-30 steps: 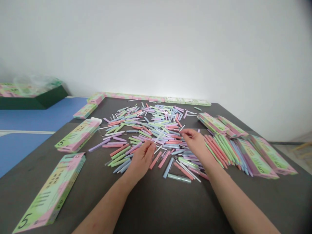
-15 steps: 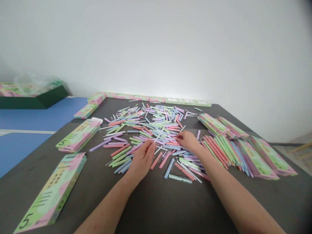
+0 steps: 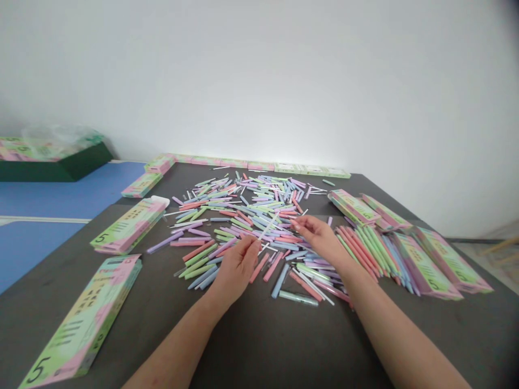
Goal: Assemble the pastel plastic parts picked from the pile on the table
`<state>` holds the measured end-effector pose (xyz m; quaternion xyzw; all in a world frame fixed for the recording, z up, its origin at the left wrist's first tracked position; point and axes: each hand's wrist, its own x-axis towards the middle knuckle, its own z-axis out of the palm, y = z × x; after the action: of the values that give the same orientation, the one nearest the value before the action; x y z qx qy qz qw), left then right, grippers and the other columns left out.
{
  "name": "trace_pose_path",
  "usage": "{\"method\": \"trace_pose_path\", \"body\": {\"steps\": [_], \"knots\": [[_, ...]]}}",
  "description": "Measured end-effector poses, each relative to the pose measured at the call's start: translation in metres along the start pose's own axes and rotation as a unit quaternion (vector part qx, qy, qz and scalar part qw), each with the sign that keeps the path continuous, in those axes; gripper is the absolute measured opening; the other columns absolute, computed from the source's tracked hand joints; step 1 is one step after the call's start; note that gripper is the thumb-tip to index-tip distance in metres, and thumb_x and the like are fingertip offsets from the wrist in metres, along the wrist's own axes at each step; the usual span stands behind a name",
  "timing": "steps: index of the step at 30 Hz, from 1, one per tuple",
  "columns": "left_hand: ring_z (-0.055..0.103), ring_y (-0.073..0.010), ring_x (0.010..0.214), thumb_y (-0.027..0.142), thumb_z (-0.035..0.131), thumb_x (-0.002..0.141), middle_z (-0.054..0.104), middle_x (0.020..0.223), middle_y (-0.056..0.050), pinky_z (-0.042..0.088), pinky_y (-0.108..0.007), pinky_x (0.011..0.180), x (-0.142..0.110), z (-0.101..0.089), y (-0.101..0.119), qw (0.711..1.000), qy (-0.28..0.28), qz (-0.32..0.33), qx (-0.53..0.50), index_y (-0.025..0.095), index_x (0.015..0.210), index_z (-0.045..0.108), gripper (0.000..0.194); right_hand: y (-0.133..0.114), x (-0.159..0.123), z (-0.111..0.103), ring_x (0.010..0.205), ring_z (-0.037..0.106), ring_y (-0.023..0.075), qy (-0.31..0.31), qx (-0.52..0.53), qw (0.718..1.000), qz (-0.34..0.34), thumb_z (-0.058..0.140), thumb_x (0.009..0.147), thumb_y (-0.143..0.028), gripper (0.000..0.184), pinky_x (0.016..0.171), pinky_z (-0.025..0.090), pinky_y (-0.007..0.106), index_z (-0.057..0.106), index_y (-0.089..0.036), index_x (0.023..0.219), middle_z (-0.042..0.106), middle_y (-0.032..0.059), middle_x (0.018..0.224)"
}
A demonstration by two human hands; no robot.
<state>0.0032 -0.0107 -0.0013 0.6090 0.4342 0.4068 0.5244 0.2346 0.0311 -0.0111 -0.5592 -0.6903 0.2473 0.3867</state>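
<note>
My left hand (image 3: pixel 239 262) pinches a thin white stick (image 3: pixel 268 226) between thumb and fingers, its far end slanting up to the right over the pile. To its right, my right hand (image 3: pixel 318 235) hovers at the pile's near right side. Its thumb and index finger look slightly apart, close to a red pen-like tube (image 3: pixel 288 238), and I make out nothing held there. Under and around both hands lie many pastel pen-like tubes (image 3: pixel 198 263) in green, blue, purple, pink and red. More white sticks (image 3: pixel 312 285) are scattered among them.
Printed "5" cartons line the dark table: two at left (image 3: pixel 81 319), (image 3: pixel 130 224), a row along the back (image 3: pixel 259 165), and several at right (image 3: pixel 430 265). Sorted coloured tubes (image 3: pixel 367 251) lie by the right cartons. A dark green box (image 3: pixel 81 162) sits on a blue surface.
My right hand has lifted slightly and its fingers have parted a little. My left hand stays nearly in place with the white stick, which has shifted slightly.
</note>
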Motion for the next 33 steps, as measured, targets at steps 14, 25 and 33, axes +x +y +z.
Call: {"method": "trace_pose_path", "body": {"steps": [14, 25, 33], "knots": [[0.028, -0.0062, 0.042, 0.046, 0.039, 0.09, 0.032, 0.054, 0.008, 0.021, -0.019, 0.04, 0.0, 0.0, 0.0, 1.0, 0.007, -0.007, 0.0, 0.02, 0.074, 0.043, 0.031, 0.014, 0.007, 0.002, 0.087, 0.063, 0.0215, -0.081, -0.139, 0.987, -0.026, 0.055, 0.083, -0.026, 0.019, 0.079, 0.045, 0.032, 0.071, -0.02, 0.09, 0.072, 0.007, 0.094], [0.029, -0.0064, 0.043, 0.046, 0.038, 0.091, 0.033, 0.053, 0.008, 0.023, -0.02, 0.042, 0.001, -0.001, -0.004, 1.0, 0.003, 0.001, 0.009, 0.02, 0.073, 0.043, 0.032, 0.036, 0.045, -0.009, 0.077, 0.064, 0.0189, -0.125, -0.111, 0.986, 0.001, 0.052, 0.084, -0.031, 0.028, 0.072, 0.049, 0.029, 0.073, -0.018, 0.097, 0.073, 0.0025, 0.083], [0.029, -0.0073, 0.044, 0.044, 0.037, 0.092, 0.032, 0.052, 0.008, 0.023, -0.021, 0.042, 0.001, -0.002, -0.007, 1.0, 0.005, 0.0, 0.017, 0.02, 0.074, 0.043, 0.03, 0.051, 0.087, -0.028, 0.08, 0.066, 0.02, -0.023, -0.194, 0.979, 0.05, 0.045, 0.083, -0.019, 0.031, 0.073, 0.048, 0.028, 0.072, -0.013, 0.097, 0.074, 0.0089, 0.089]]}}
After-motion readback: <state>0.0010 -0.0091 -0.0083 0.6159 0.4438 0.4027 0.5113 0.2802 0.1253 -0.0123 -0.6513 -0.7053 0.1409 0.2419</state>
